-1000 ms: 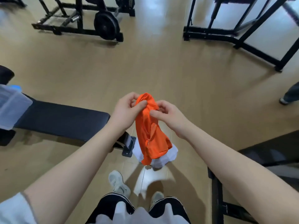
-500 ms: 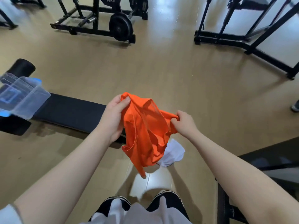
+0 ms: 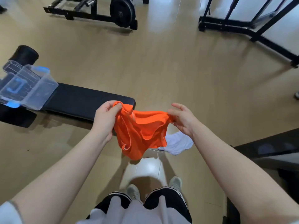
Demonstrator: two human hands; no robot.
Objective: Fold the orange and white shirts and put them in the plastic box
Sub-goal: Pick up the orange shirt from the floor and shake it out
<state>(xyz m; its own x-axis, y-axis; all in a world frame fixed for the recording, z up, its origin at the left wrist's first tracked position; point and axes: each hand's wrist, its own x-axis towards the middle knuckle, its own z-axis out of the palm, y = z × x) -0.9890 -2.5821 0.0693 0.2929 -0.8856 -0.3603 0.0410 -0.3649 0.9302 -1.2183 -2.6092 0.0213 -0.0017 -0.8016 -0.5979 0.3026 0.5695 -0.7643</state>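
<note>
Gym, indoor workout room. Wide tan wood-look floor (image 3: 169,65), glossy, window glare on it. Black padded bench (image 3: 80,101) at left, low to the floor, with a round foam roller pad (image 3: 24,54) at its far end. Weight plate (image 3: 122,11) on a black steel frame (image 3: 90,15) at top, plate standing upright on the machine's base. Another black rack (image 3: 252,28) at top right, angled tubes and floor feet. Dark equipment edge (image 3: 267,147) at right. Someone else's shoe (image 3: 296,95) at far right edge. Wearer in sneakers (image 3: 175,183) and shorts.
</note>
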